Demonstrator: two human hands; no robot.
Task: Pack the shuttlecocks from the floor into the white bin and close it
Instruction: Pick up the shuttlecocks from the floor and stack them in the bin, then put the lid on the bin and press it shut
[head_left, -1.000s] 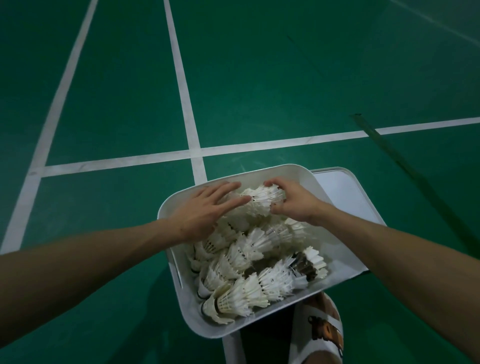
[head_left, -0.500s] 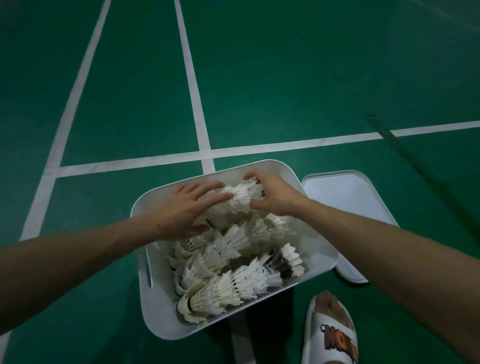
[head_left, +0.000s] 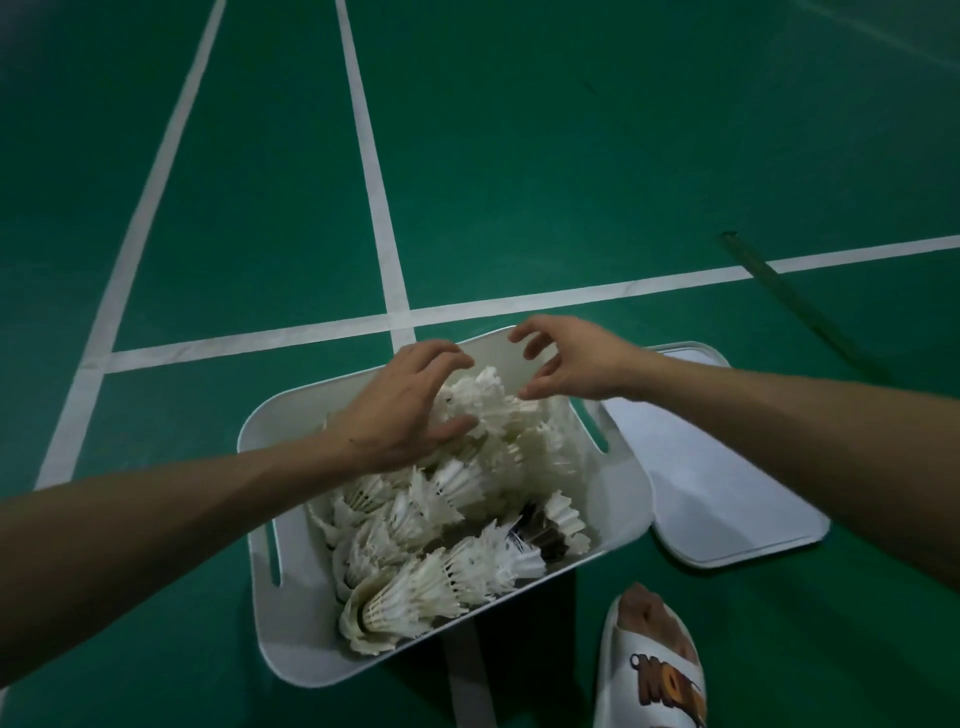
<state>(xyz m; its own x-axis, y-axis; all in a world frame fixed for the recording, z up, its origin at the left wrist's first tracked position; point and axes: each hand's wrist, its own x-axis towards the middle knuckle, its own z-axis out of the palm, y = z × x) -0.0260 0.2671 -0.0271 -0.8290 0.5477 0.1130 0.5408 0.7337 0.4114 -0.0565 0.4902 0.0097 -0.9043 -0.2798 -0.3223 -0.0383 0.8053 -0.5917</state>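
Observation:
The white bin (head_left: 626, 501) stands on the green floor, filled with several stacks of white feather shuttlecocks (head_left: 441, 577) lying on their sides. At the far end of the bin my left hand (head_left: 400, 415) holds a shuttlecock stack (head_left: 485, 400) between curved fingers and thumb. My right hand (head_left: 576, 364) hovers just right of that stack, over the bin's far rim, fingers spread and loosely curled with nothing in them; its thumb tip is at the feathers. The bin's flat white lid (head_left: 727, 499) lies on the floor against the bin's right side.
My foot in a white slipper (head_left: 654, 670) stands right of the bin's near corner. White court lines (head_left: 374, 171) cross beyond the bin. A dark strip (head_left: 789, 296) lies on the floor at the far right.
My right hand has let go of the far shuttlecock stack and lifted off with its fingers spread. My left hand has curled round that stack. The view has shifted slightly.

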